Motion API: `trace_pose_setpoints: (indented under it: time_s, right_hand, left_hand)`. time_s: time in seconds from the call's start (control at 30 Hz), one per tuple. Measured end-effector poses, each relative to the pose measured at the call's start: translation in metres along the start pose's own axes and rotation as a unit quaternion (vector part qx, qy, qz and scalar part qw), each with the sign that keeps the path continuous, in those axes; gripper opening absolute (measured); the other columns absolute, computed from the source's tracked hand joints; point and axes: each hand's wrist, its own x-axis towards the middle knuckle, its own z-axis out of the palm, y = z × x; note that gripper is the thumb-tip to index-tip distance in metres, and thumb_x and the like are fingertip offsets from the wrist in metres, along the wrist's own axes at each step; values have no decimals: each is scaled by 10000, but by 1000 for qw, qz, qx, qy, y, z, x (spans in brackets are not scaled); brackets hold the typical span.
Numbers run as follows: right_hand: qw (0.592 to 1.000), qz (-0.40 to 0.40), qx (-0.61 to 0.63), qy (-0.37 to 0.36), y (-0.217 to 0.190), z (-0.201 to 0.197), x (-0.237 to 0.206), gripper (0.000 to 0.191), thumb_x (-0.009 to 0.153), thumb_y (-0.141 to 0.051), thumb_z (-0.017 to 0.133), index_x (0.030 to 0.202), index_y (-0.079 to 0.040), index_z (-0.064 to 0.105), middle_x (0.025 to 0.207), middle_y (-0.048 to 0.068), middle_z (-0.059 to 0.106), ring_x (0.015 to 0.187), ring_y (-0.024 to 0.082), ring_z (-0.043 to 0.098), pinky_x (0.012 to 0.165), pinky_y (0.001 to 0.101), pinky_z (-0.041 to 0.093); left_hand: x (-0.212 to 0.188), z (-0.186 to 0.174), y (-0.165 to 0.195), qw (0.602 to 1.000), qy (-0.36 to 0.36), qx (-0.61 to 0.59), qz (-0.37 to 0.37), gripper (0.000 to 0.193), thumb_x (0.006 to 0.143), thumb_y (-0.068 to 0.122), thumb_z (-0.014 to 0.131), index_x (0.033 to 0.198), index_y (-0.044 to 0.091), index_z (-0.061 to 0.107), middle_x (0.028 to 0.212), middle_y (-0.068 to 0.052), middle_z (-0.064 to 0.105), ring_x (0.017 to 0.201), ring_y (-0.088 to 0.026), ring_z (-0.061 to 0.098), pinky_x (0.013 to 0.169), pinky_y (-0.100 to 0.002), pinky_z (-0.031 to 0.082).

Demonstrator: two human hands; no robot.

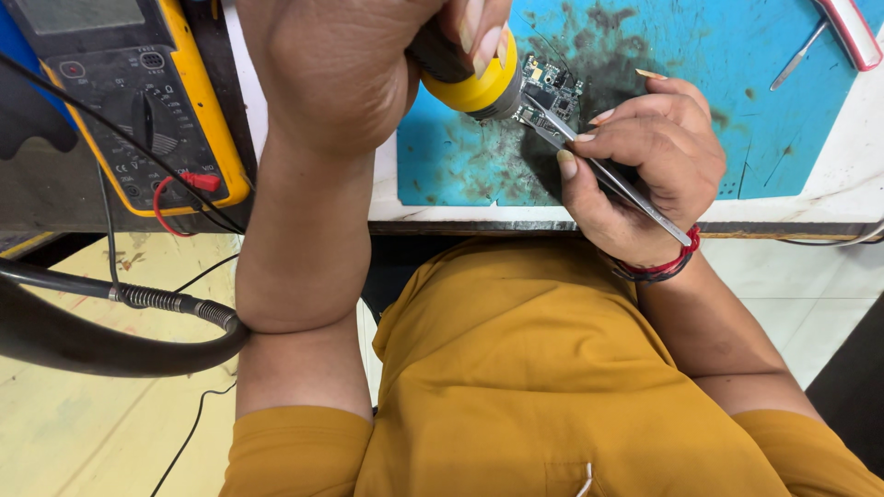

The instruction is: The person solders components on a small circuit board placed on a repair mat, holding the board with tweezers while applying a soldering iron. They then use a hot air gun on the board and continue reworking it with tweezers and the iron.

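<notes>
Hands are meeting over a small circuit board [551, 92] lying on a stained blue mat [773, 120] near the front edge of the surface. Nearest the body, the right hand [645, 166] is closing its grip around slim metal tweezers [608, 175], pinching them shut with thumb and forefinger so the tips are pressing on the board's near edge. Just beyond, the left hand [350, 64] is wrapping its grip fully around a tool with a black handle and yellow collar [479, 83], whose grey nozzle is pointing at the board from just beside it. Judging from this, the nozzle is sitting so close to the right fingertips that any heat or slip could be catching them, and a twitch of the tweezers could be nudging the board off line. Farther left, a yellow-cased multimeter [138, 101] is lying near the surface's left edge, its dark dial face carrying small white markings and red and black leads plugged in below. At the far right corner, a red-handled tool [852, 32] is resting partly on the mat.
</notes>
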Motion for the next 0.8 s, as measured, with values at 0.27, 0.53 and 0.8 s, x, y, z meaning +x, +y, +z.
trace_pose_setpoints:
  time_s: [0.27, 0.53, 0.8]
  right_hand:
    - [1000, 2, 2, 1, 0, 0, 0, 155, 889, -68, 825, 967, -73, 692, 917, 58, 704, 948, 266, 696, 1065, 483, 486]
    - [1000, -6, 2, 1, 0, 1, 1, 154, 886, -71, 824, 958, -69, 688, 904, 61, 703, 969, 277, 694, 1059, 488, 486]
    - [1000, -3, 4, -1, 0, 0, 1, 150, 894, -73, 822, 962, -71, 688, 913, 60, 706, 975, 277, 696, 1062, 488, 484]
  left_hand:
    - [4, 0, 3, 995, -23, 81, 48, 250, 1222, 51, 580, 1038, -113, 623, 845, -206, 624, 706, -278, 631, 642, -323, 496]
    - [3, 2, 4, 998, -2, 47, 35, 207, 1197, 50, 600, 1076, -115, 636, 858, -204, 637, 732, -280, 659, 657, -334, 512]
    - [0, 3, 4, 1000, 11, 21, 19, 247, 1207, 51, 612, 1034, -123, 640, 853, -214, 630, 736, -295, 651, 665, -350, 503]
